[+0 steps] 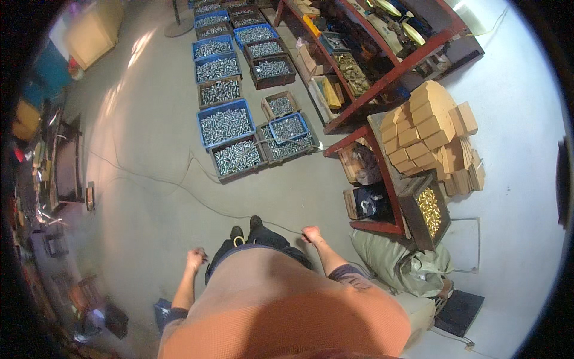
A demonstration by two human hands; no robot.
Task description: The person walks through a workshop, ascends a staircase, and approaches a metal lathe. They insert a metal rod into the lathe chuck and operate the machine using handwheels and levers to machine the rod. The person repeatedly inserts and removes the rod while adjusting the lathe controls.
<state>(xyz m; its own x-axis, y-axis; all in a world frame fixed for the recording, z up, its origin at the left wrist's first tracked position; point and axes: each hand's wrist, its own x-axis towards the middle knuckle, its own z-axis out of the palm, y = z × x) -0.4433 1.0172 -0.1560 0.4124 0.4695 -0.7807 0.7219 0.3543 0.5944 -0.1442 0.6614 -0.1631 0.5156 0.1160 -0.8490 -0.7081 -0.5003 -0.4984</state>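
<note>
My left hand (pixel 195 259) hangs low beside my left leg, its fingers curled. Something dark shows at the fingertips, too small to name. On the other side, my right hand (pixel 311 234) is closed in a fist in front of my right hip. A thin cable (pixel 206 206) crosses the floor and meets the right hand's outline; whether the fingers grip it I cannot tell. Below, my dark shoes (pixel 256 222) stand on the grey floor. Ahead are blue crates (pixel 226 124) and brown crates (pixel 238 158) filled with small silvery metal parts.
Right of me stands a red-framed rack (pixel 382 87) with bins. Beside it are stacked cardboard boxes (pixel 427 128), a dark tray of brass-coloured parts (pixel 429 209) and a pale green sack (pixel 388 257). A cluttered bench (pixel 66 161) lines the left. A stand base (pixel 179 29) is far ahead.
</note>
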